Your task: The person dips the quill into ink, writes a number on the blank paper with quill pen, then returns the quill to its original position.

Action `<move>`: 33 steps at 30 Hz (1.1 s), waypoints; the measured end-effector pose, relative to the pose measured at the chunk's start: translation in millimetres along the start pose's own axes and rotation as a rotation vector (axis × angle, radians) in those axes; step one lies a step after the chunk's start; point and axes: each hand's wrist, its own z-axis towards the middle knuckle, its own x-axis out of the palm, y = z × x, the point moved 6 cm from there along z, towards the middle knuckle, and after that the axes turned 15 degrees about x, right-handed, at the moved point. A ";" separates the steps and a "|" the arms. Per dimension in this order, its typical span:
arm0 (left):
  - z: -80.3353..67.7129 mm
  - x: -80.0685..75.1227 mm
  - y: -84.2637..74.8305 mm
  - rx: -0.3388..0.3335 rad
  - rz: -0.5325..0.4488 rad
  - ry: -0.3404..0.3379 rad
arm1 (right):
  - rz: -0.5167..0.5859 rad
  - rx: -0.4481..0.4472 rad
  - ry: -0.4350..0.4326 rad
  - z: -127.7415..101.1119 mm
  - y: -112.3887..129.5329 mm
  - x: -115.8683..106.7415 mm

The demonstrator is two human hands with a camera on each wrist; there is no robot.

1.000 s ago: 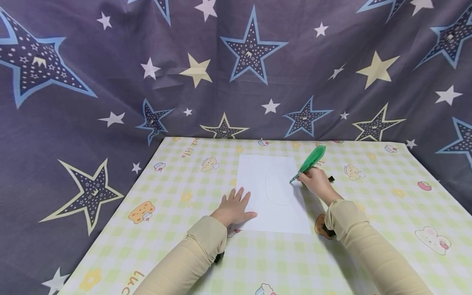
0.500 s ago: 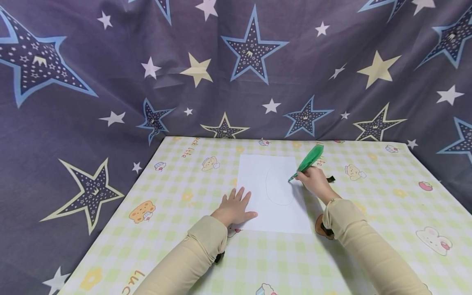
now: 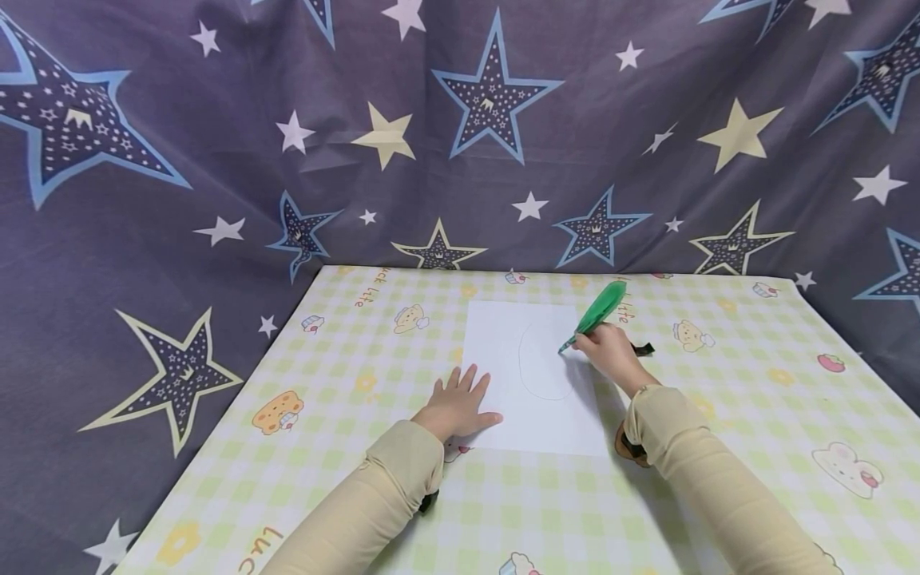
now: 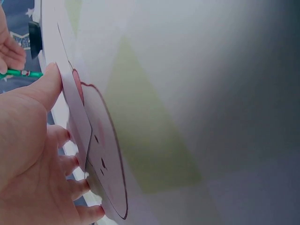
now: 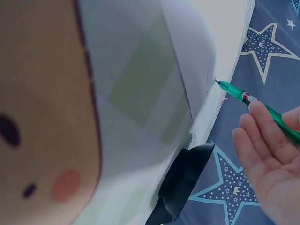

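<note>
In the head view, a white sheet of paper (image 3: pixel 496 335) lies on the table with a thin curved line drawn on it. My left hand (image 3: pixel 457 406) rests on its lower left edge, fingers spread, thumb pointing right. A green feather-topped pen (image 3: pixel 602 307) is pinched near its lower end by my right hand (image 3: pixel 611 353), over the sheet's right side. The right wrist view shows the pen's dark tip (image 5: pixel 217 82) right at the paper, by a drawn line. In the left wrist view, my left thumb (image 4: pixel 49 86) lies along the paper's edge.
A green-and-white checked tablecloth (image 3: pixel 345 479) with printed cartoon pictures covers the table. Behind it hangs a dark curtain (image 3: pixel 460 192) patterned with stars. Black straps show at both wrists, one by the right hand (image 3: pixel 643 349).
The right hand has shifted slightly left with the pen, its tip moving inward over the paper. My left hand stays in place on the sheet.
</note>
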 end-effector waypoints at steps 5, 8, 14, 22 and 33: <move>-0.1 -0.2 0.1 0.003 -0.003 -0.003 | -0.011 0.012 0.008 0.3 1.3 2.3; 0.1 -0.1 0.4 0.006 -0.008 -0.006 | -0.017 0.017 0.011 0.4 2.6 3.1; -0.2 -0.3 0.2 0.008 -0.020 -0.010 | -0.021 0.032 0.015 1.9 2.4 5.1; 2.4 3.0 2.0 -0.003 -0.001 -0.003 | -0.019 0.035 0.024 1.2 4.9 7.6; 3.4 3.6 3.0 -0.004 0.009 -0.002 | -0.017 0.013 0.011 3.0 8.3 7.8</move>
